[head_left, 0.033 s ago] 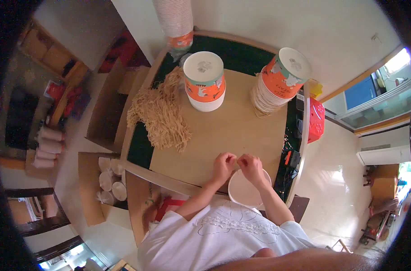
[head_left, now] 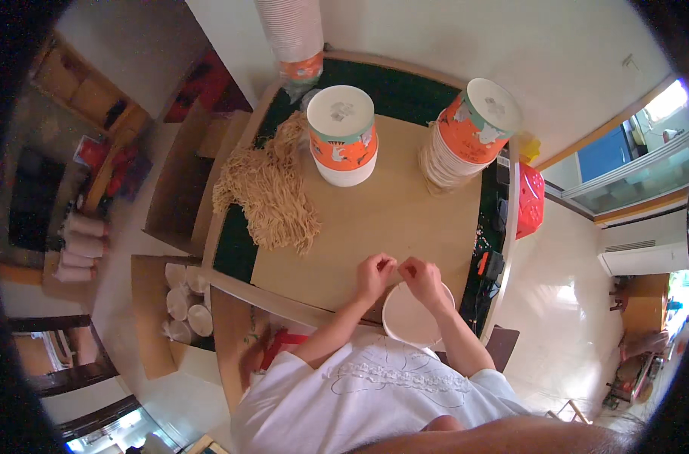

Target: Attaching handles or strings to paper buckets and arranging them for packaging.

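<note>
At the near edge of the table, my left hand [head_left: 373, 277] and my right hand [head_left: 423, 278] are close together, each with its fingers pinched. What lies between the fingertips is too small to make out. Just below my right hand and forearm is a round white paper tub [head_left: 411, 319], partly hidden by that arm. A bundle of tan strings [head_left: 273, 200] lies on the left of the table. Beyond my hands stands an upside-down orange and white paper tub [head_left: 343, 155]. Another stack of orange tubs [head_left: 471, 136] leans at the far right, tan string around its lower part.
A brown cardboard sheet [head_left: 390, 219] covers most of the green tabletop [head_left: 405, 94]. A tall stack of paper tubs [head_left: 291, 34] rises at the back left. A cardboard box [head_left: 152, 318] with white tubs stands left; a red plastic container [head_left: 530, 200] sits right of the table.
</note>
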The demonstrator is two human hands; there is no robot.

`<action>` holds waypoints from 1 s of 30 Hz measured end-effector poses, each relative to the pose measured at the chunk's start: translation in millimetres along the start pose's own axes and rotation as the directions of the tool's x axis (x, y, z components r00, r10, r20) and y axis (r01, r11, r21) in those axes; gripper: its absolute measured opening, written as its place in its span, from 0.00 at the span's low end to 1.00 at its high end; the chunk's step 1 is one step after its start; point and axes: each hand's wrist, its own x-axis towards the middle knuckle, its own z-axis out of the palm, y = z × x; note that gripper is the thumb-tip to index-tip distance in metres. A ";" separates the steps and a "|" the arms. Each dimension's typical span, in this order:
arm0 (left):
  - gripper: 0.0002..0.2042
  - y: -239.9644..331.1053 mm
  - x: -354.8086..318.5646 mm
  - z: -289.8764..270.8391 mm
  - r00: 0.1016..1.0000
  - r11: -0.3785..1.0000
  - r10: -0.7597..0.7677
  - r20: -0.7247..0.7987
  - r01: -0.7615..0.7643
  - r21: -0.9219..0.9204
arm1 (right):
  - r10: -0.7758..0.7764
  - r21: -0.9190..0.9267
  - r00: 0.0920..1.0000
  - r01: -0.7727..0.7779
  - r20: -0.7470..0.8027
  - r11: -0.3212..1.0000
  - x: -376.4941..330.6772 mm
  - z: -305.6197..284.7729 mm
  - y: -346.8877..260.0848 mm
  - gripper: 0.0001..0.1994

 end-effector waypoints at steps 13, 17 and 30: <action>0.05 -12.8 6.7 -8.5 0.788 0.753 -0.410 0.459 0.576 -0.317 | 0.176 0.343 0.896 -0.329 0.407 0.880 30.1 -12.5 29.2 0.05; 0.06 -8.7 9.1 -11.9 0.754 0.708 -0.464 0.464 0.631 -0.317 | 0.090 0.313 0.864 -0.275 0.496 0.909 39.7 -19.3 26.3 0.05; 0.02 -9.2 4.4 -33.3 0.654 -0.043 -0.361 0.665 0.700 -0.712 | 0.148 0.283 0.809 -0.362 0.569 0.888 28.6 -27.1 22.1 0.06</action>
